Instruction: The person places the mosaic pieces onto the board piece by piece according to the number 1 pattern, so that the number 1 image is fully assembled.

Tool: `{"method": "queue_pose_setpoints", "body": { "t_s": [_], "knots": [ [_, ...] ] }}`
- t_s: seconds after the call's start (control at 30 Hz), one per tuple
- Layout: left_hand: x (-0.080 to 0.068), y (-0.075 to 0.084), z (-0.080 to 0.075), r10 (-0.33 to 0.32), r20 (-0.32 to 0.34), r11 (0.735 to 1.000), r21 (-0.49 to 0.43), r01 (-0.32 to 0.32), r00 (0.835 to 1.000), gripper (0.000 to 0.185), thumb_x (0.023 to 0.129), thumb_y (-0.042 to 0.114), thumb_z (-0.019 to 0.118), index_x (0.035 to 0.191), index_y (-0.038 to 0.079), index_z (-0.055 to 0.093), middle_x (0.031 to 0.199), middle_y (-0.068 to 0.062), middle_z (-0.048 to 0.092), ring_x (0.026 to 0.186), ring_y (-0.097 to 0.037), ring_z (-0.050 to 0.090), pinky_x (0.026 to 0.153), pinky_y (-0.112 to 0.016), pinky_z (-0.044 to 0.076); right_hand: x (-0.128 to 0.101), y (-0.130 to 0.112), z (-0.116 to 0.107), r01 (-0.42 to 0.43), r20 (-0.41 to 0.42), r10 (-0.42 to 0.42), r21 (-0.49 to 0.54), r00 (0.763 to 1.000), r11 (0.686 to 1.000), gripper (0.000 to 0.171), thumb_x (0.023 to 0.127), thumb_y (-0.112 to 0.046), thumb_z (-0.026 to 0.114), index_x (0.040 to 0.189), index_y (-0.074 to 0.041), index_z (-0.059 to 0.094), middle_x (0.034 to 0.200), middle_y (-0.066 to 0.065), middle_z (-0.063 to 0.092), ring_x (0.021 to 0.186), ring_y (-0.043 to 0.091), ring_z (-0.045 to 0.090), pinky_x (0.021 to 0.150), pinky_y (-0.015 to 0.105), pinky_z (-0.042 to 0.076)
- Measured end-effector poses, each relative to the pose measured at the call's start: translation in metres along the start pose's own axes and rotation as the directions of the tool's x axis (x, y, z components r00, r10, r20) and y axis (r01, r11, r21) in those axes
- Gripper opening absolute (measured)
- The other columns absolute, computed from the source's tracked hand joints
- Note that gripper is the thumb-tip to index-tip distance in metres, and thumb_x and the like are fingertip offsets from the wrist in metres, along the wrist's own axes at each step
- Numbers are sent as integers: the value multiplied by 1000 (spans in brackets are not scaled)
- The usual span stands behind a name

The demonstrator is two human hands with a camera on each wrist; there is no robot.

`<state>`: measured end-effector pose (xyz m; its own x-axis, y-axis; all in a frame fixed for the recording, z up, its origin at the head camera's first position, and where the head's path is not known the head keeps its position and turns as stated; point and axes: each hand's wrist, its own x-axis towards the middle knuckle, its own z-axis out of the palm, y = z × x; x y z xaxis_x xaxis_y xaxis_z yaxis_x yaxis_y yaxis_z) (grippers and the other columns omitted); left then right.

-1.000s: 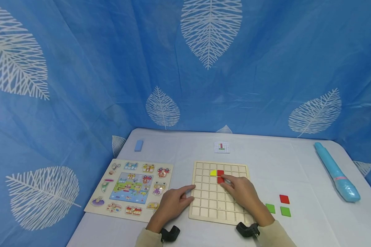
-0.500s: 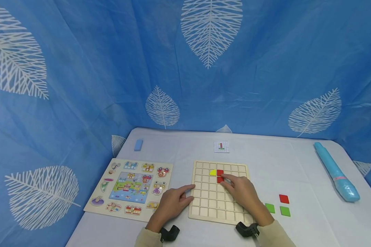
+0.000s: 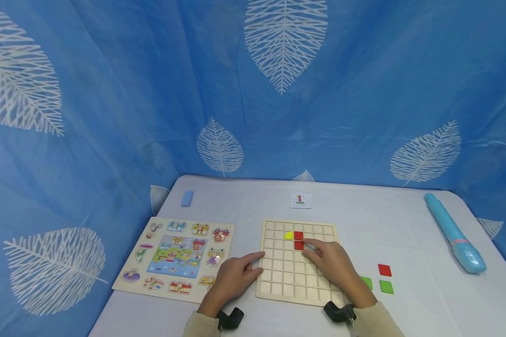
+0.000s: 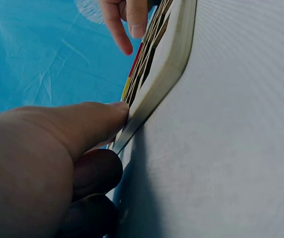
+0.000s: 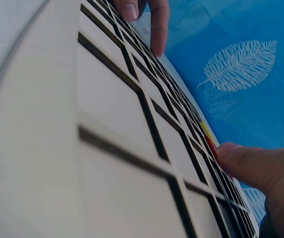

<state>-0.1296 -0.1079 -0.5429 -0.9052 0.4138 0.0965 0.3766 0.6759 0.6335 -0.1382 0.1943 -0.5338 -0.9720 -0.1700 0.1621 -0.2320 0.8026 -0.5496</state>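
A wooden grid board [image 3: 277, 277] lies on the white table. In its upper part sit a yellow tile [image 3: 288, 235] with one rounded side and, to the right, two red squares, an upper red tile [image 3: 298, 235] and a lower red tile [image 3: 299, 245]. My right hand [image 3: 331, 263] reaches over the board, index fingertip at the lower red tile's right edge, thumb spread a little below. My left hand [image 3: 235, 276] rests at the board's left edge, index finger and thumb touching the rim; in the left wrist view the thumb [image 4: 104, 116] lies against that rim, other fingers bent beside it.
Loose on the right lie a red tile [image 3: 385, 270], a green tile [image 3: 386, 287] and another green tile [image 3: 367, 282] partly behind the right wrist. A pattern card [image 3: 300, 200], picture puzzle [image 3: 135, 252], blue block [image 3: 187, 198] and wrapped turquoise object [image 3: 453, 231] surround the board.
My right fingertips have drawn slightly to the right, showing more of the lower red tile. The left hand stays at the board's edge. The head view has shifted a little.
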Motion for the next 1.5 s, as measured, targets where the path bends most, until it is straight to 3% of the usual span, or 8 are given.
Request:
{"method": "queue_pose_setpoints", "body": {
  "t_s": [0.37,0.63,0.93,1.17,1.5],
  "knots": [
    [1,2,-2,6,2,1000,1,-6,1000,38,98,34,71,136,27,68,58,18,45,47,0,35,51,-22,31,-22,22,-24,-79,-134,73,-46,988,996,34,91,-29,80,122,-15,76,51,-12,32,50,4,24,50,26,26],
    [3,1,-2,18,2,1000,4,-18,1000,38,98,34,70,136,27,68,58,19,45,47,0,36,51,-22,31,-41,40,-46,-121,-285,85,-112,955,986,31,89,-20,82,117,-9,77,52,-10,34,47,6,26,46,25,27],
    [5,0,-2,26,11,1000,-15,-26,1000,39,98,34,70,136,27,68,58,18,45,47,-1,35,50,-22,31,-68,62,-66,-283,-323,229,-131,918,950,28,92,-20,78,117,-6,76,51,-6,39,47,12,33,45,27,29],
    [4,-1,-3,-9,-1,1000,-2,9,1000,38,98,36,71,135,29,68,57,17,45,47,-1,35,50,-22,30,-86,74,-70,-371,-334,323,-90,885,924,30,94,-24,75,115,-2,76,51,-4,39,49,14,33,48,30,28],
    [0,-1,-1,-14,-1,1000,-21,14,1000,38,97,34,71,135,27,69,58,17,45,47,-1,35,51,-22,31,-99,76,-71,-513,-312,470,-65,825,856,37,92,-25,77,117,2,73,56,2,41,52,20,37,49,31,28]
  ]
}}
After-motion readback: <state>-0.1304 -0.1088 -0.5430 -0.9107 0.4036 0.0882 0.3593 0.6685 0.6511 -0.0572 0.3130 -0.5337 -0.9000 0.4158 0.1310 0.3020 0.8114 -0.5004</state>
